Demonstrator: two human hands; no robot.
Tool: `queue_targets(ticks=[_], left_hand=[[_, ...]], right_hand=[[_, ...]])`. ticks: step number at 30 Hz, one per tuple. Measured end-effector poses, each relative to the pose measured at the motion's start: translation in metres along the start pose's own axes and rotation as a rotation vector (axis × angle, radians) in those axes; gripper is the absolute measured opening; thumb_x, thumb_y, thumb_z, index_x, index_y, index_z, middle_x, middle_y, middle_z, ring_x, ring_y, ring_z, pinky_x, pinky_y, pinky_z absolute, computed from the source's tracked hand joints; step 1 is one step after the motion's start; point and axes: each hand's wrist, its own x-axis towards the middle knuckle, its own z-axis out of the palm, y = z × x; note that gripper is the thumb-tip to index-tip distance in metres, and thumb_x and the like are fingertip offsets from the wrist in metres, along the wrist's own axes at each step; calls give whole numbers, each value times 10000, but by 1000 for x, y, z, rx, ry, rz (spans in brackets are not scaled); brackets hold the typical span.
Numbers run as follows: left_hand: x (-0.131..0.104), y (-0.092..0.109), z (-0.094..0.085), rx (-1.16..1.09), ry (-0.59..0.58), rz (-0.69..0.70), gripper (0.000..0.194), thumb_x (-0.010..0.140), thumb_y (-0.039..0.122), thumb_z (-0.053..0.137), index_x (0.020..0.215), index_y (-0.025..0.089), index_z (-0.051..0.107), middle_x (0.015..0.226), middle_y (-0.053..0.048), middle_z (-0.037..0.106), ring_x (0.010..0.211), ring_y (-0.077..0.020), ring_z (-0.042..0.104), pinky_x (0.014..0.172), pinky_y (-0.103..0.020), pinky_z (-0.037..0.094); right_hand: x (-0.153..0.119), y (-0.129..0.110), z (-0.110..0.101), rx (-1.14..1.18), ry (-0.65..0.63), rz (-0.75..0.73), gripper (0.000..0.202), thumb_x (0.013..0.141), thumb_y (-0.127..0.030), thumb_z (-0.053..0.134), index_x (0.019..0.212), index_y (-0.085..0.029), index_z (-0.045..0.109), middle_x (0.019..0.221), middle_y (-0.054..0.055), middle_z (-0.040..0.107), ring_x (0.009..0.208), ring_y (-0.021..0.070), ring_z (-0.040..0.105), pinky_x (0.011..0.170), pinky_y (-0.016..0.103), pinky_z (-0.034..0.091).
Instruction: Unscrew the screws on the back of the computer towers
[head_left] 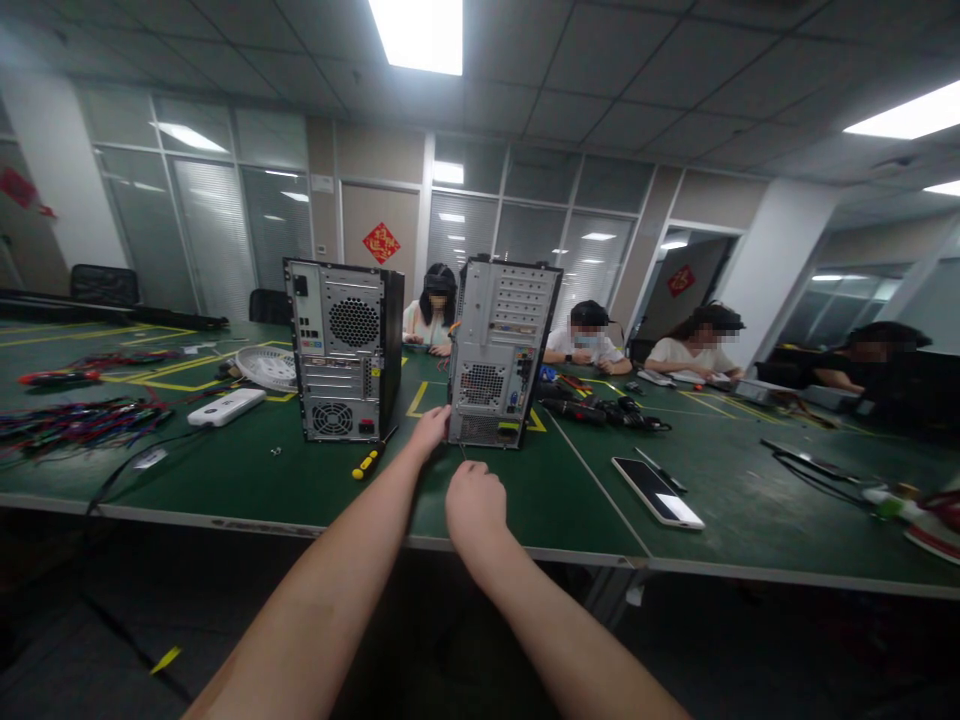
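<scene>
Head view: the upright computer tower (501, 345) stands just beyond both hands, on a green table (547, 510), with a second tower (341, 350) to its left, a phone (658, 493) to its right and glass partitions (465, 215) behind it. Left hand (433, 430) touches its lower left edge, finger closure indeterminable; right hand (478, 500), just in front of it, is curled closed around a thin shaft (463, 453), handle hidden.

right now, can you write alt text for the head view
A person's left hand touches the right-hand computer tower of two on a green table, while the right hand, closed near the tower's base, seems to hold a thin-shafted tool. Co-workers sit opposite.
</scene>
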Motion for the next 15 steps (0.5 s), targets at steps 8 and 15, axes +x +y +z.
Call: queue_targets(ticks=[8,15], left_hand=[[-5,7,0,-65,-25,-49,417,910,578,591,749,193,588,668,-13,592,578,-148,549,599,-277,443],[2,-2,0,-27,7,-22,438,888,611,609,804,182,639,672,-22,611,609,-166,572,632,-288,465]], right_hand=[[4,2,2,8,-33,-59,425,966,-24,392,1331,98,569,1151,370,673,1035,296,750,821,327,595],[6,-1,4,28,-45,-38,450,954,25,319,1301,106,592,1153,355,700,1071,270,756,799,282,605]])
